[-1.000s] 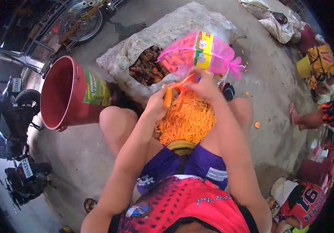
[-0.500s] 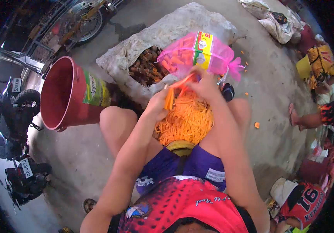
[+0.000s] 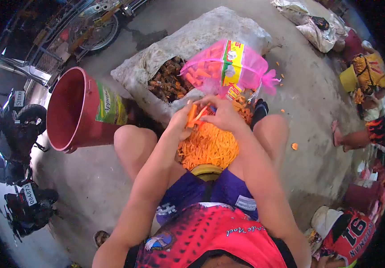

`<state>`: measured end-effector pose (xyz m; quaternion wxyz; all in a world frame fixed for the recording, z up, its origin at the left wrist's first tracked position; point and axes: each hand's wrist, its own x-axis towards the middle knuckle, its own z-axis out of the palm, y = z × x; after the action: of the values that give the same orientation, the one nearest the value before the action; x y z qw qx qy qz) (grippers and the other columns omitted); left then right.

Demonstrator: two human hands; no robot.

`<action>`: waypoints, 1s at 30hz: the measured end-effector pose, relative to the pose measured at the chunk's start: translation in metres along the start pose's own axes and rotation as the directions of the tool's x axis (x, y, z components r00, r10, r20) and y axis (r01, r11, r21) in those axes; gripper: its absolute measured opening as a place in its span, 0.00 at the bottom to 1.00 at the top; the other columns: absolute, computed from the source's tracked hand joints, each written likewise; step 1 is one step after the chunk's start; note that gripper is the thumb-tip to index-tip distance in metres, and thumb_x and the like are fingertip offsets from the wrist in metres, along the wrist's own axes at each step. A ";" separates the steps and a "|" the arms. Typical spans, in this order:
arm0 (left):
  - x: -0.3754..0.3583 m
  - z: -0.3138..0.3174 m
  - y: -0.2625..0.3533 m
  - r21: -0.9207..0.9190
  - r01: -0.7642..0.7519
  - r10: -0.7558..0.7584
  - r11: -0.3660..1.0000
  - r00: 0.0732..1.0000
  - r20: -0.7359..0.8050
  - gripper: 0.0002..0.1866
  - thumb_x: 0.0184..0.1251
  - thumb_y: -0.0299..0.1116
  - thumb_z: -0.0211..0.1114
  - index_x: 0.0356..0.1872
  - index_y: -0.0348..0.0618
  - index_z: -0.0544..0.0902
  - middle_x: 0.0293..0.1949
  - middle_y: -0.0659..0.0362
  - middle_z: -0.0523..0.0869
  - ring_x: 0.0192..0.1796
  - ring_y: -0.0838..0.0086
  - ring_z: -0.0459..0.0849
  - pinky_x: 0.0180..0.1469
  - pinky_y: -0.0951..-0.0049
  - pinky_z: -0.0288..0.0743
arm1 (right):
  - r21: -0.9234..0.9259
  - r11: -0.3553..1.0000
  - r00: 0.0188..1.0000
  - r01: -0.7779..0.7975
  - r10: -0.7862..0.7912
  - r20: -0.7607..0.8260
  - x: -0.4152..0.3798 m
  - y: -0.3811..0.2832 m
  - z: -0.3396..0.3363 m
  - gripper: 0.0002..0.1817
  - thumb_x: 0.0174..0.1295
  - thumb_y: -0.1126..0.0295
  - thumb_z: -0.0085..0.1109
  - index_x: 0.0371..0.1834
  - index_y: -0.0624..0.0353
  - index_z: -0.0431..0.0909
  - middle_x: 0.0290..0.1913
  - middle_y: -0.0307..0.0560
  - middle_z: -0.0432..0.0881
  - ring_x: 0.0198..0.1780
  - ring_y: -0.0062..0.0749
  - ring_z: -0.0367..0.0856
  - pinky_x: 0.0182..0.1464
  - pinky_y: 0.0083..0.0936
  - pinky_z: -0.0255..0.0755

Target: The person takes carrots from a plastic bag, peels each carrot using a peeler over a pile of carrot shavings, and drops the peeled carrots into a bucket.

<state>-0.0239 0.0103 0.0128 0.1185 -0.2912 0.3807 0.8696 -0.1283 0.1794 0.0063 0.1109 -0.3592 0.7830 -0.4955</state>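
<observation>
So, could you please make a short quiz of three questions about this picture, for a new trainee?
1. True or false: the big red plastic bucket lies tipped on its side, its mouth facing the camera.
2. What does the left hand hold? A) an orange carrot piece B) a metal spoon C) a green bottle
3. Fill in: the pink mesh bag of carrot chunks rests on a large grey ____.

Key:
1. True.
2. A: the orange carrot piece, which the right hand also works on, above the heap of orange carrot strips.
3. Sack: the grey woven sack, open and showing brown contents.
</observation>
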 end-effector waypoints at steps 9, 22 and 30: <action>-0.001 0.001 0.000 -0.049 0.068 -0.073 0.996 0.992 -0.104 0.25 0.87 0.52 0.46 0.67 0.48 0.81 0.43 0.67 0.86 0.39 0.79 0.82 0.40 0.71 0.78 | 0.036 0.999 0.996 0.015 -0.019 0.090 -0.008 -0.014 0.005 0.20 0.53 0.68 0.78 0.48 0.57 0.82 0.46 0.47 0.87 0.51 0.37 0.86 0.56 0.30 0.78; 0.012 -0.025 -0.013 0.119 0.025 -0.037 0.993 0.995 0.095 0.27 0.88 0.54 0.40 0.66 0.49 0.81 0.51 0.64 0.86 0.42 0.79 0.82 0.42 0.72 0.78 | -0.027 0.968 0.962 -0.250 0.244 -0.124 0.012 0.008 -0.025 0.24 0.50 0.64 0.80 0.49 0.56 0.82 0.45 0.46 0.89 0.49 0.36 0.87 0.54 0.34 0.79; 0.004 -0.015 -0.007 0.147 0.059 -0.056 0.987 0.998 -0.020 0.25 0.87 0.51 0.44 0.63 0.47 0.83 0.44 0.65 0.84 0.37 0.80 0.79 0.34 0.74 0.75 | -0.141 0.977 0.973 -0.161 0.133 -0.186 0.007 0.028 -0.010 0.31 0.50 0.58 0.80 0.57 0.57 0.83 0.49 0.53 0.89 0.53 0.46 0.88 0.57 0.39 0.79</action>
<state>-0.0182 0.0043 -0.0017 0.1618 -0.2993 0.4364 0.8329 -0.1515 0.1888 -0.0113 0.0497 -0.2625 0.8505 -0.4531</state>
